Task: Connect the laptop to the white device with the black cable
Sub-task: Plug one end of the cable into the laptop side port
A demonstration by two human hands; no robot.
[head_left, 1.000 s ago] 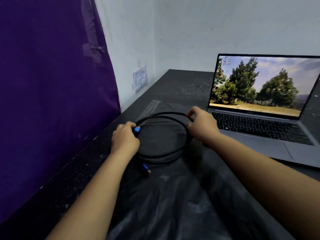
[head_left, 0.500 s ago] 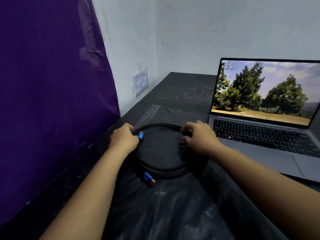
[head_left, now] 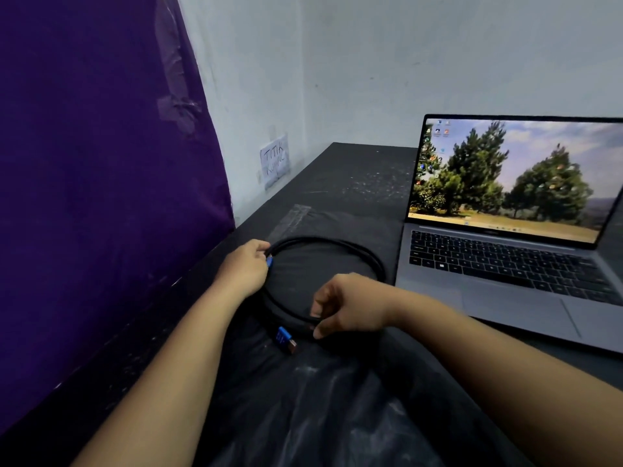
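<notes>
purple cloth (head_left: 101, 183), taped wall note (head_left: 274, 160), black table (head_left: 354, 176)

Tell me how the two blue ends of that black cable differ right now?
The far blue plug is pinched in the left hand, mostly hidden; the near blue plug lies free on the black table cover, untouched and fully visible, its metal tip pointing toward the camera. The far one sits on the coil's left side, the near one at its front, beside the right hand. Both belong to the same coiled black cable.

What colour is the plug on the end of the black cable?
Blue, with a metal tip. The head view shows the plug lying loose on the table.
</notes>
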